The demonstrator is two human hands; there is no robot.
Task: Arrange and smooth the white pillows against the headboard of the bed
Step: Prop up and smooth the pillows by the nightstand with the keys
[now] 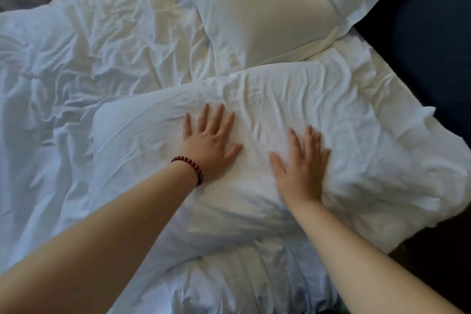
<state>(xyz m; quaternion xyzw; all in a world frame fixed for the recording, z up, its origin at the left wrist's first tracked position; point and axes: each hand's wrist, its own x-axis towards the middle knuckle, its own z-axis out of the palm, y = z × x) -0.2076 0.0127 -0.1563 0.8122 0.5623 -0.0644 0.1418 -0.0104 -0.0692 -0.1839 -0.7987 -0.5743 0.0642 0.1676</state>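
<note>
Both hands, left hand and slightly blurred right hand, lie flat on pillow.

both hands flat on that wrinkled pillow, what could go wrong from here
1. The near pillow overhangs the bed's right edge near the dark headboard; a hard push from the right hand might slide it off.
2. The left hand and right hand press flat, so creases may only shift sideways.
3. The beaded bracelet could snag the fabric.
</note>
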